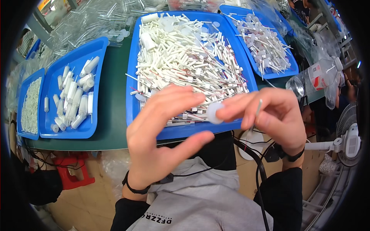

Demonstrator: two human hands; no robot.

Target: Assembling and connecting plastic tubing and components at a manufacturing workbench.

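My left hand [154, 133] hovers over the near edge of the large blue tray [185, 133], its thumb and fingers spread apart with nothing between them. My right hand [275, 115] is closed at the tray's near right corner. At its fingertips is a round, translucent white plastic disc [213, 113]. A thin pale stick [258, 109] pokes up between the same hand's fingers; its lower end is partly hidden. Beneath both hands, the tray holds a heap of short white tubes [177, 54] and thin pieces with red and grey wires [216, 82].
On the left, one blue tray [94, 96] holds white cylinders and a smaller tray [35, 133] holds tiny white pieces. Another tray [291, 71] of sticks and discs lies at far right, near a clear bottle [314, 79]. A white fan [350, 140] stands at right.
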